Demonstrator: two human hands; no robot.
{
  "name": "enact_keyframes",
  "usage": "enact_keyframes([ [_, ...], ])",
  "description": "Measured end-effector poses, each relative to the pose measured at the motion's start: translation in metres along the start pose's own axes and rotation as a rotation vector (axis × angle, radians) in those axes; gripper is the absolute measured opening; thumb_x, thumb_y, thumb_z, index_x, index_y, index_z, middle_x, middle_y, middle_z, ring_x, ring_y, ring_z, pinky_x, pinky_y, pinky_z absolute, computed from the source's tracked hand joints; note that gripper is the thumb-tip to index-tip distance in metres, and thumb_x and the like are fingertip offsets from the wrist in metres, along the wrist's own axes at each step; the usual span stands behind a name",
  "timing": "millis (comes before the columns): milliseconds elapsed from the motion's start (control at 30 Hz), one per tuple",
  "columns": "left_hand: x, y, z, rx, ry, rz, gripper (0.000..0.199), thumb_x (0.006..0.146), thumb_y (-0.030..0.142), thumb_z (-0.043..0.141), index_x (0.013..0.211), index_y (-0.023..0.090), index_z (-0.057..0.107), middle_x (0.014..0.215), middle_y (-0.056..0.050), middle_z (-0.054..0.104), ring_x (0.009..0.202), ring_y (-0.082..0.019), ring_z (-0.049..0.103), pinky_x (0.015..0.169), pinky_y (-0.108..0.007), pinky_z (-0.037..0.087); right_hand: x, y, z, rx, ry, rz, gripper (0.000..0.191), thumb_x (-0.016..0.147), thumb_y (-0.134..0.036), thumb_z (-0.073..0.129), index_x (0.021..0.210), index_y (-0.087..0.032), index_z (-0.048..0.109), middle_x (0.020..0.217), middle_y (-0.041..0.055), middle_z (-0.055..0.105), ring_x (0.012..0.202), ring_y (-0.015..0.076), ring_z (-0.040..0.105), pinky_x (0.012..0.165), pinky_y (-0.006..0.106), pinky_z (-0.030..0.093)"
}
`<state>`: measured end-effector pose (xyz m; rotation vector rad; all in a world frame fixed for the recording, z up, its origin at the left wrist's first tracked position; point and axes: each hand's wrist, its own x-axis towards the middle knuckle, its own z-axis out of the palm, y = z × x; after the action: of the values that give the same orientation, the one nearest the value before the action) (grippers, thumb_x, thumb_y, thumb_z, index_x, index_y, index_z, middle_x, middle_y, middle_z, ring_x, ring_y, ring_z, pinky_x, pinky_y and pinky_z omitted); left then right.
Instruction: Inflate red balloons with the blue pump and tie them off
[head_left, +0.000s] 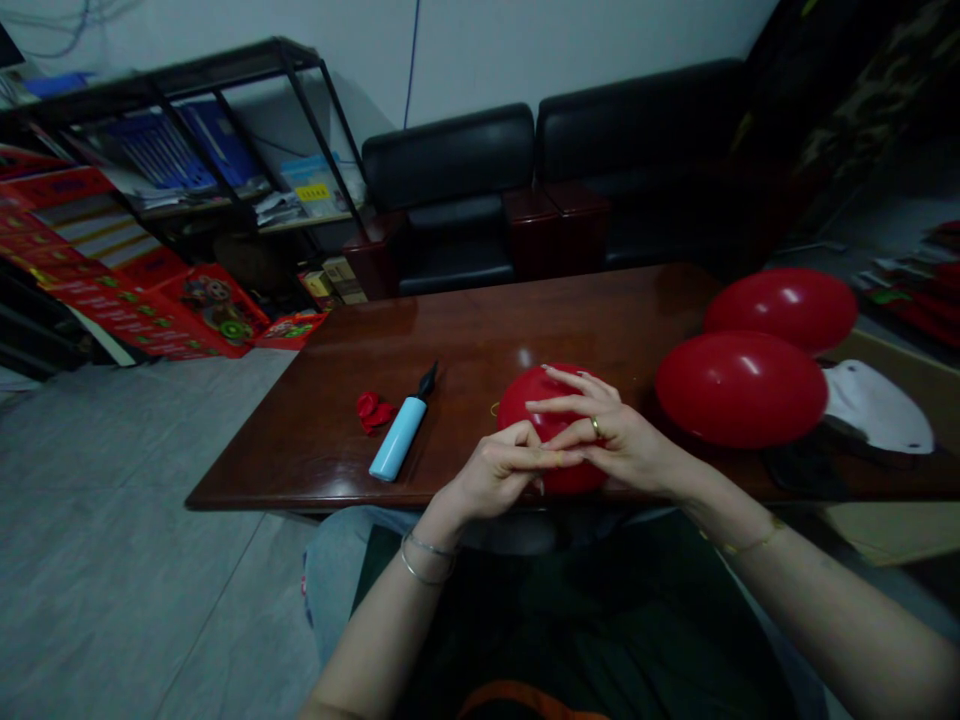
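A red balloon (pixel 517 395), inflated, is in front of me at the table's near edge, partly covered by my hands. My left hand (pixel 506 470) is closed, its fingers pinched at the near side of the balloon, where the neck seems to be but is hidden. My right hand (pixel 604 425), with a ring on one finger, meets the left with thumb and forefinger while its other fingers lie over the balloon. To the left are a light blue hand pump (pixel 399 440) with a black nozzle and some limp red balloons (pixel 373 411).
Two more inflated red balloons (pixel 742 390) rest at the table's right, by a white cloth-like item (pixel 877 405). The brown wooden table (pixel 465 335) has black sofas (pixel 450 160) behind it. Shelves (pixel 255 200) and red boxes (pixel 150 290) stand at the left.
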<state>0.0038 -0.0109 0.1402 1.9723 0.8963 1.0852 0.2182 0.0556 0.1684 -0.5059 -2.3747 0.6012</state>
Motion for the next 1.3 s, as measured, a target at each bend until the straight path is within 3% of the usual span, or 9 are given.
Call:
enact_keyframes([
  [333, 0.004, 0.000, -0.006, -0.117, 0.113, -0.096, 0.019, 0.089, 0.021, 0.064, 0.094, 0.022, 0.082, 0.090, -0.009, 0.076, 0.070, -0.015, 0.070, 0.064, -0.025, 0.058, 0.005, -0.008, -0.019, 0.063, -0.163, 0.096, 0.023, 0.094, -0.039, 0.058, 0.079, -0.025, 0.069, 0.132, 0.0038, 0.064, 0.138, 0.0262, 0.047, 0.119, 0.055, 0.030],
  [533, 0.013, -0.004, 0.015, -0.179, 0.527, -0.258, 0.012, 0.078, 0.026, 0.078, 0.083, 0.016, 0.078, 0.078, -0.005, 0.077, 0.068, -0.014, 0.069, 0.064, -0.022, 0.055, 0.004, -0.022, -0.003, -0.105, -0.026, 0.022, 0.027, 0.084, -0.024, 0.059, 0.057, -0.021, 0.061, 0.122, 0.0042, 0.065, 0.128, 0.0288, 0.052, 0.113, 0.060, 0.032],
  [667, 0.019, -0.007, 0.033, -0.343, 0.783, -0.346, 0.026, 0.074, 0.037, 0.083, 0.082, 0.014, 0.073, 0.070, -0.001, 0.071, 0.059, -0.011, 0.063, 0.059, -0.021, 0.052, -0.001, -0.025, 0.010, -0.034, 0.049, 0.024, 0.017, 0.085, -0.027, 0.063, 0.078, -0.029, 0.077, 0.158, -0.0043, 0.043, 0.154, 0.0344, 0.021, 0.121, 0.068, 0.016],
  [733, 0.020, -0.009, 0.042, -0.342, 0.842, -0.330, 0.027, 0.075, 0.038, 0.083, 0.082, 0.014, 0.072, 0.071, -0.001, 0.070, 0.062, -0.010, 0.063, 0.061, -0.021, 0.052, -0.002, -0.025, 0.018, -0.034, 0.156, 0.012, 0.023, 0.087, -0.026, 0.061, 0.098, -0.035, 0.079, 0.168, -0.0110, 0.020, 0.157, 0.0356, 0.006, 0.122, 0.070, 0.012],
  [833, 0.020, -0.012, 0.058, -0.300, 0.897, -0.262, 0.026, 0.081, 0.039, 0.079, 0.084, 0.015, 0.069, 0.079, -0.003, 0.072, 0.072, -0.013, 0.068, 0.069, -0.023, 0.054, -0.001, -0.023, 0.035, -0.187, 0.478, 0.043, 0.033, 0.089, -0.021, 0.058, 0.110, -0.037, 0.076, 0.168, -0.0185, 0.003, 0.157, 0.0362, 0.000, 0.125, 0.066, 0.013],
  [933, 0.018, -0.013, 0.073, -0.236, 0.926, -0.167, 0.023, 0.088, 0.039, 0.072, 0.087, 0.016, 0.068, 0.094, -0.008, 0.074, 0.090, -0.018, 0.071, 0.085, -0.033, 0.056, 0.002, -0.016, 0.052, -0.345, 0.830, 0.075, 0.040, 0.090, -0.018, 0.062, 0.123, -0.037, 0.070, 0.168, -0.0135, 0.014, 0.157, 0.0352, 0.013, 0.125, 0.062, 0.023],
  [1000, 0.015, -0.012, 0.077, -0.064, 0.926, -0.105, 0.019, 0.090, 0.037, 0.071, 0.087, 0.018, 0.070, 0.102, -0.010, 0.074, 0.100, -0.021, 0.069, 0.093, -0.039, 0.054, 0.002, -0.007, 0.058, -0.383, 0.943, 0.090, 0.046, 0.089, -0.021, 0.066, 0.132, -0.038, 0.064, 0.167, -0.0072, 0.025, 0.155, 0.0350, 0.021, 0.122, 0.064, 0.029],
  [1167, 0.008, -0.009, 0.059, 0.460, 0.923, -0.030, 0.012, 0.083, 0.035, 0.078, 0.083, 0.023, 0.077, 0.131, -0.010, 0.066, 0.126, -0.029, 0.054, 0.110, -0.054, 0.042, -0.010, 0.020, 0.052, -0.323, 0.728, 0.115, 0.058, 0.086, -0.040, 0.074, 0.141, -0.035, 0.056, 0.169, 0.0010, 0.020, 0.156, 0.0375, 0.014, 0.121, 0.069, 0.024],
  [1300, 0.010, -0.016, 0.049, 0.250, 0.896, -0.035, 0.013, 0.088, 0.034, 0.072, 0.089, 0.021, 0.078, 0.143, -0.011, 0.057, 0.139, -0.030, 0.047, 0.113, -0.054, 0.042, -0.018, 0.026, 0.046, -0.397, 0.615, 0.091, 0.061, 0.079, -0.050, 0.078, 0.136, -0.036, 0.060, 0.171, -0.0002, 0.013, 0.156, 0.0413, 0.010, 0.120, 0.070, 0.022],
])
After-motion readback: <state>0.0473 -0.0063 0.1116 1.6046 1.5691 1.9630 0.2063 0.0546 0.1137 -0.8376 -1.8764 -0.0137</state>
